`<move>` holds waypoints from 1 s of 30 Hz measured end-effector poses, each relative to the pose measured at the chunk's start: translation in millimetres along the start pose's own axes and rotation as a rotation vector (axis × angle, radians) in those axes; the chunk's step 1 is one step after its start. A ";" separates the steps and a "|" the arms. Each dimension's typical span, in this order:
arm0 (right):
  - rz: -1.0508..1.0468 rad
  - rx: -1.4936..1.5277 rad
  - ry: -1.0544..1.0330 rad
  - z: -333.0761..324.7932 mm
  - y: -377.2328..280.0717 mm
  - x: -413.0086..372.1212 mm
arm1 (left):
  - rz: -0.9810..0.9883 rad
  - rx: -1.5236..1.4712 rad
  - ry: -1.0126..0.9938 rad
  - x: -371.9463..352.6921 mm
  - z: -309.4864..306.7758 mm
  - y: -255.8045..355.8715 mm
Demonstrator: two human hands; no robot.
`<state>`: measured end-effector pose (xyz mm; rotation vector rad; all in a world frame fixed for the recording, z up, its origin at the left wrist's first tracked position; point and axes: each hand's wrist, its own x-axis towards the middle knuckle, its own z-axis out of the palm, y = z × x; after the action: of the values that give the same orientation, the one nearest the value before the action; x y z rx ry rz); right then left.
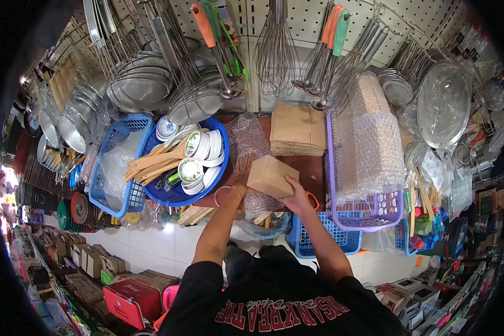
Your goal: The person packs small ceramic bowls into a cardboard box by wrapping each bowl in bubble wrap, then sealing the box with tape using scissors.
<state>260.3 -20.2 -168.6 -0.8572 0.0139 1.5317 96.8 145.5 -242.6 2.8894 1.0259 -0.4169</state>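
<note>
A small brown cardboard box [266,175] is tilted above the dark red work surface, and my right hand [298,197] grips it at its lower right side. My left hand [242,172] lies with fingers stretched on a strip of bubble wrap [248,134], just left of the box. The strip runs from the back of the surface down over the front edge, partly hidden by the box. A round ring, perhaps a tape roll [222,195], sits by my left wrist. An orange loop [316,200], partly hidden, shows beside my right hand.
On the left, a blue basin [221,168] holds bowls and wooden utensils, beside a blue basket [134,196]. Flattened cardboard boxes [298,126] are stacked at the back. A purple basket [369,221] on the right holds bubble-wrapped goods. Whisks [277,61] and strainers [139,87] hang overhead.
</note>
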 end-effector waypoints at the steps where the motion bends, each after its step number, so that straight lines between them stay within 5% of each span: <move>1: -0.013 -0.008 0.007 1.7 6.0 0.0 | -0.002 0.027 0.022 0.3 7.0 -0.3; 21: -0.196 -0.093 0.071 -37.1 23.7 5.6 | 0.028 -0.112 0.002 -5.9 -12.5 3.4; 27: -0.236 -0.068 0.138 -23.2 26.2 -4.7 | 0.028 -0.461 0.267 -28.8 -36.0 3.7; 30: -0.265 -0.043 0.182 -21.1 31.9 -7.0 | -0.055 -0.727 0.641 -33.3 -15.8 7.8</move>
<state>242.6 -42.3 -195.2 -0.9896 -0.0002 1.2075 80.6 121.2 -218.9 2.3245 1.0184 0.7756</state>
